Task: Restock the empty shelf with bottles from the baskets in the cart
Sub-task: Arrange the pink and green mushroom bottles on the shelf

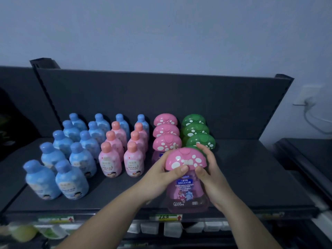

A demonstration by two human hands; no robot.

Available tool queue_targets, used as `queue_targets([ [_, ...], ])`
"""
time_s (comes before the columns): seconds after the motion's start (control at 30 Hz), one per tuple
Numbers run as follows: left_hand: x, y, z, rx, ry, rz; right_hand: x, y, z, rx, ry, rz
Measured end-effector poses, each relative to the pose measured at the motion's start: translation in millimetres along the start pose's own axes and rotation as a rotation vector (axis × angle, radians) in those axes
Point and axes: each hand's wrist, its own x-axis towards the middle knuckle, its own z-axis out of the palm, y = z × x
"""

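Observation:
A pink bottle with a mushroom-shaped spotted cap (186, 178) stands at the front of the dark shelf (251, 177). Both hands hold it just under the cap: my left hand (161, 175) on its left side, my right hand (210, 169) on its right. Behind it runs a row of three more pink mushroom-cap bottles (166, 133). To the right of that row stand green mushroom-cap bottles (196, 132), the nearest partly hidden by my right hand. The cart and its baskets are out of view.
Several blue bottles (71, 159) fill the shelf's left part, with several pink round-cap bottles (124, 150) beside them. Bare shelf surface lies right of the green row. Price tags (167, 217) line the front edge. White packages (172, 229) sit on the shelf below.

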Motion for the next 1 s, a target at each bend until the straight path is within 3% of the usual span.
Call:
queue_targets([
  [0.1, -2.2, -0.8, -3.8, -0.042, -0.016, -0.004, 0.9, 1.7, 0.8, 0.179, 0.007, 0.032],
  [0.27, -6.8, -6.8, -5.2, -0.094, -0.054, -0.013, 2.2, 3.3, 3.2, 0.131, 0.228, -0.029],
  [0.43, -13.1, -8.4, -11.3, -0.004, -0.041, 0.031, -0.4, -4.4, -5.7, -0.047, 0.17, -0.088],
  [0.63, -18.9, -7.5, -23.7, 0.197, 0.001, 0.089, 1.4, -10.2, -17.3, -0.088, 0.16, -0.111],
  [1.0, -13.9, -13.6, -45.1, 0.16, 0.126, 0.053, -3.9, 8.5, -27.0, -0.036, 0.229, -0.106],
])
